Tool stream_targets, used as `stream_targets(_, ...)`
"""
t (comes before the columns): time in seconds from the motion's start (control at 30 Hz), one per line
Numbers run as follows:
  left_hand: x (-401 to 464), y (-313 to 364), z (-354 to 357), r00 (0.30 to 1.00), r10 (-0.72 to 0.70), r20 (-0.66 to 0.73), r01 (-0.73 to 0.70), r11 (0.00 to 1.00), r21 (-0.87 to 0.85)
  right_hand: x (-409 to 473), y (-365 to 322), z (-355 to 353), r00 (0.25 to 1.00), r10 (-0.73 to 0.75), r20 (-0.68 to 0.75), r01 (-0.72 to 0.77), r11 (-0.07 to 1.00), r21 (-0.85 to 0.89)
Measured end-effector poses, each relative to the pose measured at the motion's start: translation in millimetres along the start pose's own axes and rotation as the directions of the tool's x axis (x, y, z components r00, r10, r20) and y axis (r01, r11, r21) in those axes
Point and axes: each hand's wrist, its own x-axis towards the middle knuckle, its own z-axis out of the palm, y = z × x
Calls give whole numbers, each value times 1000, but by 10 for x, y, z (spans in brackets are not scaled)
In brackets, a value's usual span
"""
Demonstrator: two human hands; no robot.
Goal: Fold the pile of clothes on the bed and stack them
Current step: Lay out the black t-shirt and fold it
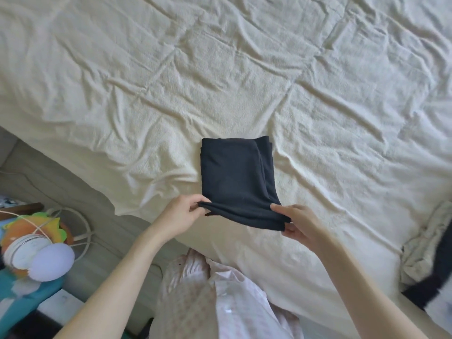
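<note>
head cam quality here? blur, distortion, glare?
Head view: soft even daylight, no glare; wide-angle bends the bed edge; black garment and both hands, left and right, sharp; lamp and clothes pile at the edges blurred.

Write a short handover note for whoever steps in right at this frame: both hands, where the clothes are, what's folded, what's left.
Left hand pinches the near left corner of the dark navy folded knit garment; right hand pinches its near right corner.
The garment lies on the cream wrinkled bedspread, folded to a compact rectangle, near edge lifted.
Done: this piece is nearly folded.
Left: finish and set it down; fold the crumpled pale and black clothes at the right edge of the bed. No stack is visible yet.
</note>
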Motion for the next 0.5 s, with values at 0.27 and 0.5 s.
stream_targets(0.27,703,384,-285,925,48,-377,-63,998,-27,172,-745,290,862,-451,-233,433,893,-127)
stream_targets(0.5,851,204,-27,892,-107,-439,-15,964,-266,363,-418,551,415,-894,167,504,73,-861)
